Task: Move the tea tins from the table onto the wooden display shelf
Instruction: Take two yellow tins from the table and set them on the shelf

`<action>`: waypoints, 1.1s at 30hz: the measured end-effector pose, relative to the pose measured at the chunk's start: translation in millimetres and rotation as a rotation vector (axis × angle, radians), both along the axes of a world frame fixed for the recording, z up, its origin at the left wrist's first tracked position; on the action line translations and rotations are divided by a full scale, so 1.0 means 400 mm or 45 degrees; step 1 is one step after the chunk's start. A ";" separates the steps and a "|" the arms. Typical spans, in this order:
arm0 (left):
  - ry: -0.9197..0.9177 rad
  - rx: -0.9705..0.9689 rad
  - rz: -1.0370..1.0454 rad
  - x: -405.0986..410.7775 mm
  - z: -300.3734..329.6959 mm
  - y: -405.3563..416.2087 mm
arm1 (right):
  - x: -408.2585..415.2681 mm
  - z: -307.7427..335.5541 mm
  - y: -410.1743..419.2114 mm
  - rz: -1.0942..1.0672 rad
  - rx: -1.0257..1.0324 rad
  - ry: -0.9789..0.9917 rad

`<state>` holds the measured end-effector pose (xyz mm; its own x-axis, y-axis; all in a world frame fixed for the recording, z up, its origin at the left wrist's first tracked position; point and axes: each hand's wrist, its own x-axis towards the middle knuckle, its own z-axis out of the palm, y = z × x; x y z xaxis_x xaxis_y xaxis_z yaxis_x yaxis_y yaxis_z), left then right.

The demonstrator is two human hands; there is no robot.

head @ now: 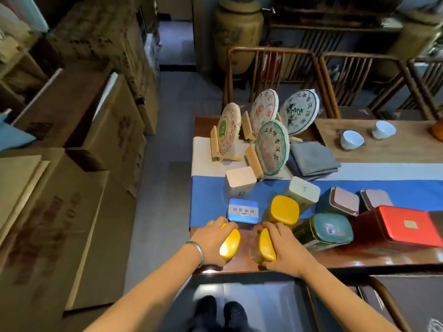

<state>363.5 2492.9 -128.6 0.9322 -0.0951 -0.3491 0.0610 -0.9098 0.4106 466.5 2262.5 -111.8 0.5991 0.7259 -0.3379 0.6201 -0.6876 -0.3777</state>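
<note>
So we've got both hands down at the near edge of the table [359, 262], each one wrapped over the top of a yellow tin: our left hand [211, 240] has its fingers curled over the left yellow tin [230, 244], and our right hand [284, 245] grips the right yellow tin [267, 245] the same way, palms on the outer sides so only the inner halves of the lids show between them. Two-at-a-time makes sense to us, since there's a whole crowd to shift. A third yellow tin [284, 209] stands just behind the right hand, with a blue tin [243, 210] beside it behind the left, both on the blue table runner [208, 200]. Further right are two teal tins [333, 227], a big red tin [405, 225], a pale green one [304, 190] and a pinkish-lidded box [239, 180]. The round tea cakes [272, 146] sit propped on little wooden stands at the back, clearly for show, so we'd guess those stay. Folded grey cloths [311, 159] and two white cups [352, 139] are past them. Honestly we can't pick out the wooden display shelf for certain from here; there's dark wooden furniture behind the chairs, but no telling if that's it. Our read: the grab is done, lifting comes next, and nothing has left the table yet.
</note>
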 end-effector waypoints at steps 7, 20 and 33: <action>0.006 0.082 0.140 -0.013 0.014 -0.033 | 0.019 -0.006 -0.049 0.089 0.059 0.036; 0.003 0.056 0.732 -0.161 0.122 0.059 | 0.007 0.071 0.130 0.480 0.167 0.134; -0.310 0.229 1.563 -0.717 0.417 0.150 | -0.304 0.341 0.556 1.241 0.412 0.034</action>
<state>76.5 2552.7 38.4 0.4146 0.9069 -0.0749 0.8430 -0.3518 0.4069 345.1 2484.7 24.5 -0.3041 0.9516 -0.0441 0.8432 0.2473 -0.4774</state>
